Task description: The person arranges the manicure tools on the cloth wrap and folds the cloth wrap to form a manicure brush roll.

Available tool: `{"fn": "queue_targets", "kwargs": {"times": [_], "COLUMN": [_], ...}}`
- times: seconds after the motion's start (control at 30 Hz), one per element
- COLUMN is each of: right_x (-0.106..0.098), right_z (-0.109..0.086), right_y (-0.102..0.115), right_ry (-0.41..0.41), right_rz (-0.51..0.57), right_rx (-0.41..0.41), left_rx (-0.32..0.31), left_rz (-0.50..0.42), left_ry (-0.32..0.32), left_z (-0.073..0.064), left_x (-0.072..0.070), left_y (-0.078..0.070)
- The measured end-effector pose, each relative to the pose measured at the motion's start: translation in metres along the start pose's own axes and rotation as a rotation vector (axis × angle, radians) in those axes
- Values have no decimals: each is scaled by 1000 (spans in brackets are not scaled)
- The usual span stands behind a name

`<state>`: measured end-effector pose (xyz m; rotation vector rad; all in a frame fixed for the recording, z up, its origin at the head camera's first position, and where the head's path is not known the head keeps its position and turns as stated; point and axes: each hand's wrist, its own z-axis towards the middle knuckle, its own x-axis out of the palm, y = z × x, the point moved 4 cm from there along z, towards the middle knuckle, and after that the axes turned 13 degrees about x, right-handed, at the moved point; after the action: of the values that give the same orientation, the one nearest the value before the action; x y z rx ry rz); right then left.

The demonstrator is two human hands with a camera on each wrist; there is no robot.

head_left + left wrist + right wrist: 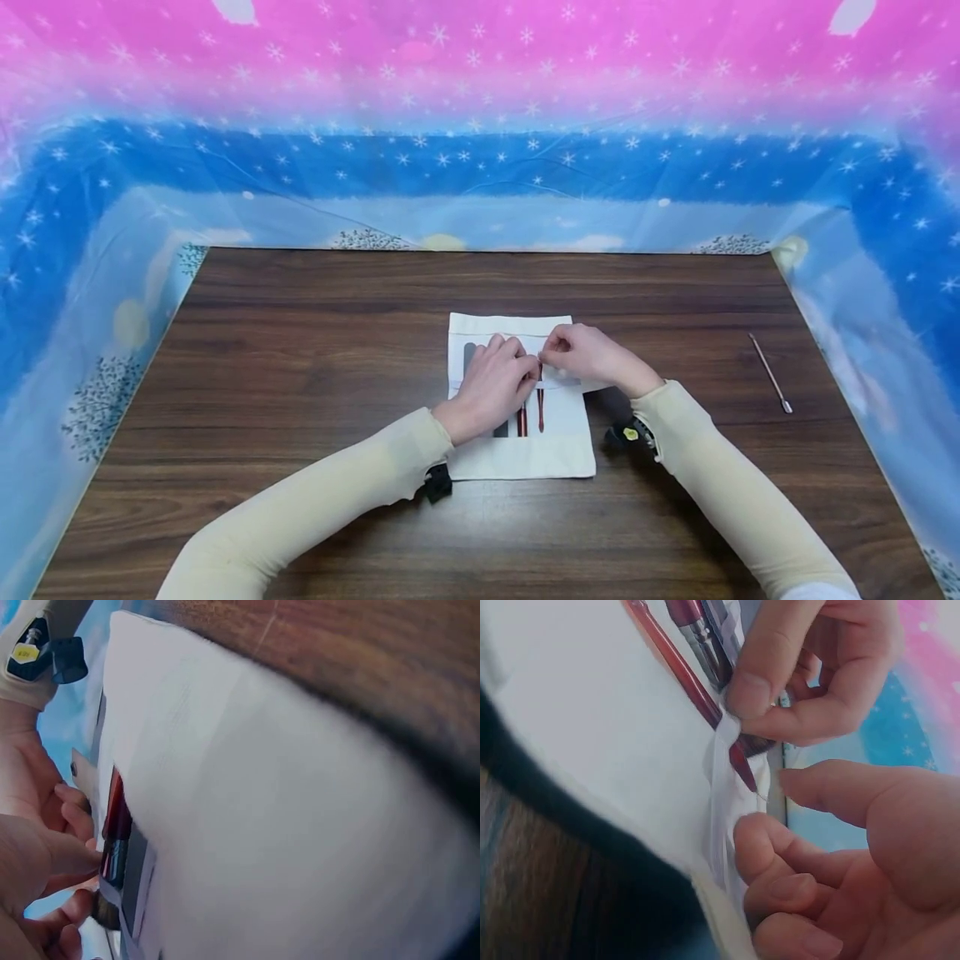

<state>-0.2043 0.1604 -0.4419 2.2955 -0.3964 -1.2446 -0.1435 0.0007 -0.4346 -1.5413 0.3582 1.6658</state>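
White cloth pouch (517, 458) is noted on brown table (337, 333). Thin red stick (541, 412) is seen on pouch, passed under band (721, 761), brush (703, 645) alongside. Band edge is pinched by L hand (495, 379). R hand (588, 354) is held at stick tip, thumb & forefinger slightly apart, nothing visibly gripped. Step judged: stick being fitted thru band. Next move: tip to be taken b/w thumb & finger, drawn thru w/ band lifted.

Slim red tool (690, 679) beneath white band (721, 774)
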Motion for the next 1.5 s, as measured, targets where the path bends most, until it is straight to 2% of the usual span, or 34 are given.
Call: {"fn": "queue_targets", "kwargs": {"times": [0.27,0.47,0.93,1.27,1.5], "right_x": [-22,-36,-74,-112,-132], "right_z": [-11,-27,-55,-78,-87], "right_y": [-25,-49,-127,-183,-225], "right_ry": [-84,-147,-358,-408,-449], "right_rz": [36,50,-70,-158,-198], "right_rx": [5,-1,82,165,209], "left_rx": [34,52,70,67,66], "left_rz": [37,60,65,91,101], "left_ry": [66,106,106,125,120], "left_z": [5,7,14,18,17], "left_x": [-1,-2,4,7,9], "left_y": [0,-1,-11,-13,-11]}}
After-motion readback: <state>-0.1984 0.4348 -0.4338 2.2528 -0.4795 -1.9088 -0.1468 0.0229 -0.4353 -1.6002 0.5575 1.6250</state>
